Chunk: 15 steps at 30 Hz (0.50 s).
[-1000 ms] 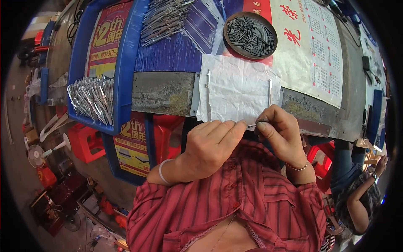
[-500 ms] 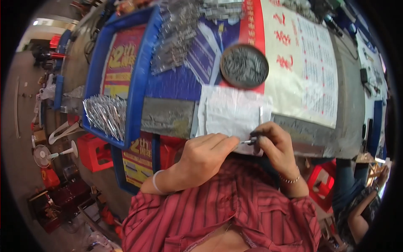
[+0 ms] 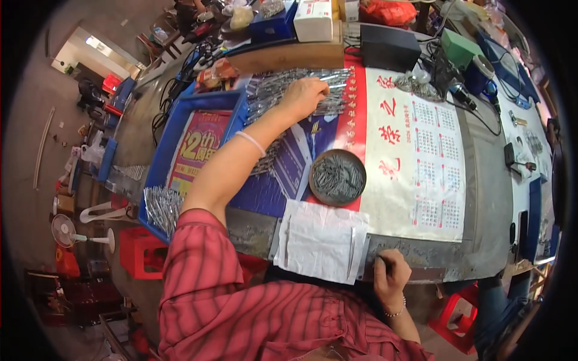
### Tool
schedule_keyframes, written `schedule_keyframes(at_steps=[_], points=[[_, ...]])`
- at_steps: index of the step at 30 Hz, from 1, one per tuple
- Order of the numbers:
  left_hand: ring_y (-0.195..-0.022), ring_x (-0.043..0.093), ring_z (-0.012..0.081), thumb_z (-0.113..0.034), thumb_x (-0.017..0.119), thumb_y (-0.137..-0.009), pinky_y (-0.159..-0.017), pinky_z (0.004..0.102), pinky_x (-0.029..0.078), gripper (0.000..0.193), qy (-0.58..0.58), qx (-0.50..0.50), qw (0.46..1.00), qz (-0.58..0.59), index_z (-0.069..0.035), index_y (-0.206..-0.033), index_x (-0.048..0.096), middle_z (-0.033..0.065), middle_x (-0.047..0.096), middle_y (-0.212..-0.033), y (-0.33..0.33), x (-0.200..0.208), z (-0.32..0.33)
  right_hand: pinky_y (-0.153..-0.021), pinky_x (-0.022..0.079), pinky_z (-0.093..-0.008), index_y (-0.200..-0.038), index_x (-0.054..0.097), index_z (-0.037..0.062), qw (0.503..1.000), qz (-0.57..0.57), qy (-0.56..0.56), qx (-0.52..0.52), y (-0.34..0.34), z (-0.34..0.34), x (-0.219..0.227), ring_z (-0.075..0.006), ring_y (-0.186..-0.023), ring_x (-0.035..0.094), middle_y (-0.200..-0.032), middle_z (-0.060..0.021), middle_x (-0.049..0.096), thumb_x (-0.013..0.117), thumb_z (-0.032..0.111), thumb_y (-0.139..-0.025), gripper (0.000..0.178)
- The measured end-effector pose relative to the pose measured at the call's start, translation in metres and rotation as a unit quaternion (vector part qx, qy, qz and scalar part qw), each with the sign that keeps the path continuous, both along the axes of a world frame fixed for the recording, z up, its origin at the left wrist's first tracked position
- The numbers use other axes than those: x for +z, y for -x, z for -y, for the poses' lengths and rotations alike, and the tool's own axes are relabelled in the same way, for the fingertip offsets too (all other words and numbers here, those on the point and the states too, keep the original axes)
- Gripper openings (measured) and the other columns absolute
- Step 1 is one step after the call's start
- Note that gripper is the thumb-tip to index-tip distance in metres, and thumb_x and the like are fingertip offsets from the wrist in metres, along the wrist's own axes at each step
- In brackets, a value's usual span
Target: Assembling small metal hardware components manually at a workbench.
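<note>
The left hand point(image 3: 306, 99) is stretched out over a heap of slim metal strips point(image 3: 265, 93) at the far side of the desk point(image 3: 421, 256), its fingers bent down toward them; whether they are pinched on a strip cannot be told, since the fingertips are hidden. The right hand point(image 3: 391, 272) is near the close edge, loosely curled, its thumb near the bent fingers, and whether anything is inside the curl cannot be seen. The heaped strips overlap closely, so a tug on one could drag its neighbours askew. The left forearm crosses above the right side of a blue tray point(image 3: 239, 111), with more strips bunched at its near end beside the sleeve; a low sweep of the arm might catch on the tray wall or on those strips. Between the hands lies a creased white cloth point(image 3: 319, 240) with a single strip along each side; it reaches the close edge of the desk, so a snagged sleeve could shift it and both strips. Just beyond the cloth stands a round bowl point(image 3: 338, 202) of small dark pins point(image 3: 337, 173), which a careless elbow could knock, scattering them across the printed calendar sheet point(image 3: 391, 210).
</note>
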<state>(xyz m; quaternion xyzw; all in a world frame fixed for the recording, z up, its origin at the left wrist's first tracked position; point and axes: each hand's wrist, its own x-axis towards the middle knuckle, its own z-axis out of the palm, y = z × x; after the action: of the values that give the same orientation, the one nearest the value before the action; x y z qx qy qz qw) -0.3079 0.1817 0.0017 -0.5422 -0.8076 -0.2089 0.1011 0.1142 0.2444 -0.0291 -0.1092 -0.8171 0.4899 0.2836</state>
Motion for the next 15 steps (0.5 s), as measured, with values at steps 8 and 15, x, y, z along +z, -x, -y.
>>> schedule_keyframes(at_steps=[8,15], points=[[-0.083,0.061,0.0325,-0.017,0.06,-0.079,-0.073,0.0419,0.048,0.014,0.04,-0.007,0.999,-0.001,-0.006,-0.088,0.064,0.0128,0.063,-0.085,0.009,-0.001,0.012,-0.056,0.043,-0.027,-0.083,0.054,-0.0008,0.999,0.008,0.043,0.006,0.001,0.002,-0.009,-0.0183,-0.059,0.053,-0.071,-0.0098,0.055,0.057,-0.004,-0.079,0.006],[-0.079,0.064,0.0298,-0.018,0.059,-0.076,-0.07,0.0387,0.05,0.016,0.047,0.108,0.991,0.065,-0.006,-0.084,0.066,0.0142,0.066,-0.08,0.003,0.065,0.154,-0.06,0.041,-0.0238,-0.085,0.053,-0.0027,0.993,0.037,0.094,-0.066,-0.004,0.011,-0.009,-0.0132,-0.065,0.048,-0.075,-0.006,0.052,0.051,-0.001,-0.086,0.003]])
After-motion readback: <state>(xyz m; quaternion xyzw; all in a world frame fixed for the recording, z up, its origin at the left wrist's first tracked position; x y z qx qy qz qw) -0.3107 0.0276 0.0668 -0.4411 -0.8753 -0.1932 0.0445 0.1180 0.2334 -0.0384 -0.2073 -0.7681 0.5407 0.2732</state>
